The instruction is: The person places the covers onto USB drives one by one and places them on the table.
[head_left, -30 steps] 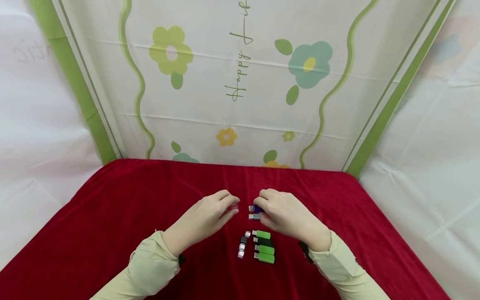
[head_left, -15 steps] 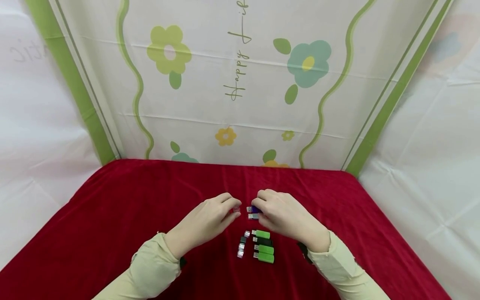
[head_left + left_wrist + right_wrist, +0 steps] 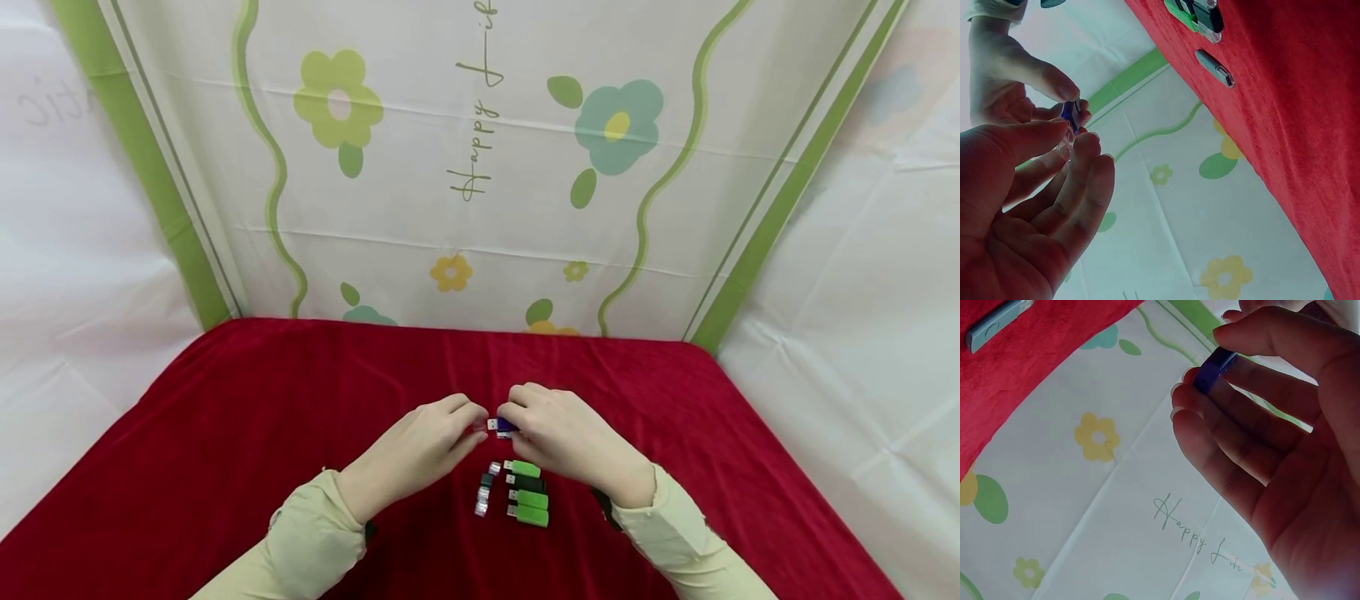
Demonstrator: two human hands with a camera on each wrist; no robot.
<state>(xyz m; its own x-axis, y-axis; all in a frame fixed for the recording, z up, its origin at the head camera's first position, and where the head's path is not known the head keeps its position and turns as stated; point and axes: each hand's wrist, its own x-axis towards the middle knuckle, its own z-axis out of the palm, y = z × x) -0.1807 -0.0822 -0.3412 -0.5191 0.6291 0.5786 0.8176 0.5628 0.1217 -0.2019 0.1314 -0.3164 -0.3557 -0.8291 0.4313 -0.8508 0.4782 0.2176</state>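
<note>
Left hand [image 3: 420,443], grip pinching a clear cap [image 3: 1065,150]; at its three o'clock, right hand [image 3: 564,435], grip pinching a blue USB stick [image 3: 506,425]

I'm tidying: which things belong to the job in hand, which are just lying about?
Probably the job (held):
blue USB stick
clear cap

Seemingly lying about, on the red cloth:
grey USB stick
three green USB sticks
black USB stick
four small caps
</note>
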